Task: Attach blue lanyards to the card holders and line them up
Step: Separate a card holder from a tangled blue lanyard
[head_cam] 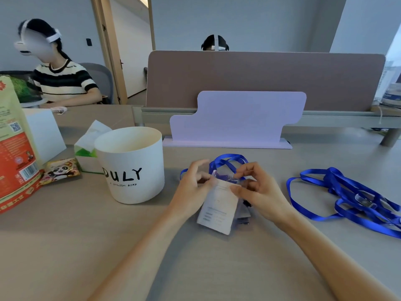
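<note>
Head view is showing you pinching the holder (218,206) at centre, left hand (194,187) and right hand (259,190) both curled on its top, lanyard (227,158) looping at 12 o'clock; any loosening is risking it slipping free unattached.

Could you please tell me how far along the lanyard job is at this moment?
Done: no finished row shows on the desk. In hand: the left hand and right hand pinch the top of one card holder, where a blue lanyard loops behind it. Still to do: more holders lie beneath it and a tangle of lanyards waits at the right.
</note>
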`<move>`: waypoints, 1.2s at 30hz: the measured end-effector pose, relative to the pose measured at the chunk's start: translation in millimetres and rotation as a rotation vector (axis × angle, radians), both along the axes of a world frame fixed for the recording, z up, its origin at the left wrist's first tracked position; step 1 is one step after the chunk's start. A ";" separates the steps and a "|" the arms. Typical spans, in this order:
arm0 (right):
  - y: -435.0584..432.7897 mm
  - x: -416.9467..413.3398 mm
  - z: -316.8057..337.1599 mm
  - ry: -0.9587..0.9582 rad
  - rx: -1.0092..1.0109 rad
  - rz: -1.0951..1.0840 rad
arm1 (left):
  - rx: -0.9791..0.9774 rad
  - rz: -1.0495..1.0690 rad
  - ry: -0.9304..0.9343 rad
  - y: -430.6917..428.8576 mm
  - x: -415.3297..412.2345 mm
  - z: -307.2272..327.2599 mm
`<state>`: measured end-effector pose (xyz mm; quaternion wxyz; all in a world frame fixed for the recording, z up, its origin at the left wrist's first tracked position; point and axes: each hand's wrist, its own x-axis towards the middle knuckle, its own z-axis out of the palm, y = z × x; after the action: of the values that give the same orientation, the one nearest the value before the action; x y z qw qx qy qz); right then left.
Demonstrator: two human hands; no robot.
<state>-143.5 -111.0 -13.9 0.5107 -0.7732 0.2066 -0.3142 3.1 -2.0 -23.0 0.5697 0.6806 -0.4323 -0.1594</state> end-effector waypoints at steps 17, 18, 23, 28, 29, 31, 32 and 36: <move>-70.5 70.4 -33.0 0.553 -0.612 -0.151 | 0.055 0.143 0.023 13.1 15.9 4.8; -70.8 72.8 -32.7 0.546 -0.621 -0.180 | 0.064 0.138 -0.006 14.0 15.1 5.1; -45.9 53.8 -31.8 0.419 -0.839 -0.289 | 0.128 0.114 -0.185 15.2 14.5 2.4; -14.1 21.8 -33.8 0.357 -0.909 -0.046 | 0.051 0.056 -0.310 15.5 6.6 2.1; -8.1 15.2 -32.9 0.332 -0.907 -0.013 | 0.026 0.054 -0.323 15.7 4.7 3.0; 1.5 3.7 -32.5 0.292 -0.887 0.008 | 0.006 0.035 -0.349 15.9 0.9 4.8; 6.8 -1.5 -30.9 0.271 -0.864 0.004 | 0.005 0.023 -0.364 16.4 -1.0 5.6; 21.3 -18.0 -15.8 0.188 -0.414 0.011 | 0.081 0.051 -0.538 19.1 -5.3 7.0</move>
<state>-161.5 -89.7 -29.8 0.3212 -0.8886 0.1802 -0.2735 -2.2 17.1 -16.0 0.4107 0.7312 -0.5440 0.0244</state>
